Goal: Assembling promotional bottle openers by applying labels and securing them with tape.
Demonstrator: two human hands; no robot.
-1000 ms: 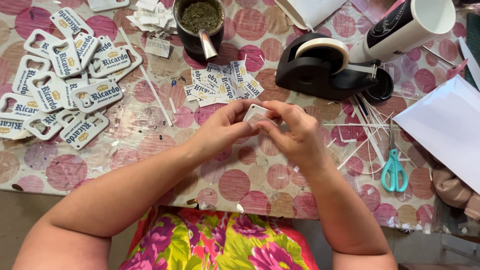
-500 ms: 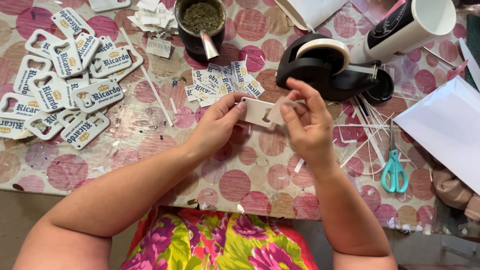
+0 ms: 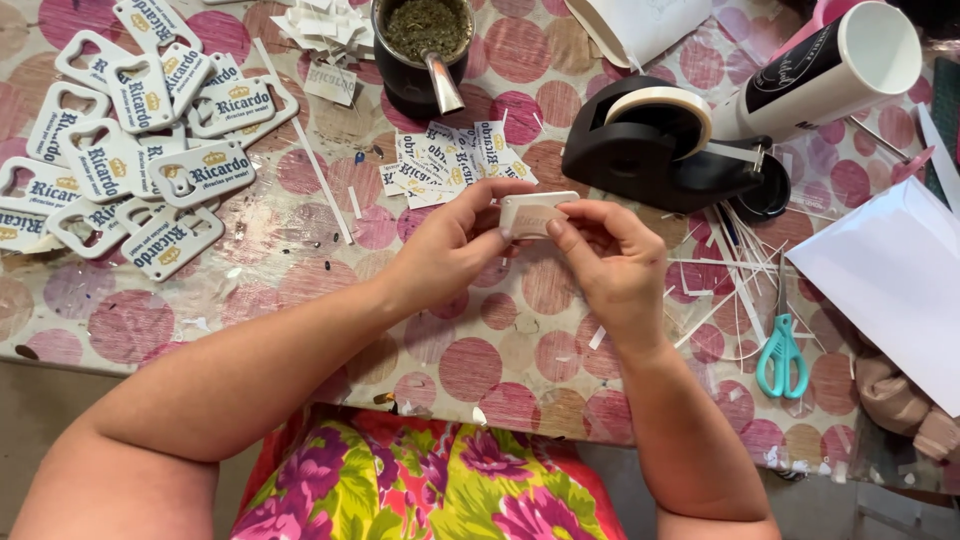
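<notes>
— What's over on the far left of the table?

— A heap of white bottle-opener tags (image 3: 130,130) with blue lettering, piled loosely on the pink-spotted tablecloth (image 3: 480,350). Just right of them, at the far edge, a dark cup of green herb (image 3: 422,40) with a metal straw (image 3: 443,82), and near it a little fan of cut paper labels (image 3: 450,160).

— And the hands?

— In the middle. The left hand (image 3: 450,255) has its thumb and fingertips pinching the left end of a small white tag (image 3: 535,213), held up off the cloth, just nearer than the labels. The right hand (image 3: 610,265) meets it from the other side, thumb and forefinger pressed on the tag's right part, the rest of the fingers curled under. Both hands touch the tag at once.

— Anything behind them?

— A black tape dispenser (image 3: 650,150) just beyond the right hand, and a white tumbler (image 3: 830,70) lying tilted at the far right. Thin paper strips (image 3: 740,260) are scattered right of the hands, with teal scissors (image 3: 782,350) nearer, and a white sheet (image 3: 890,280) at the right edge.
</notes>
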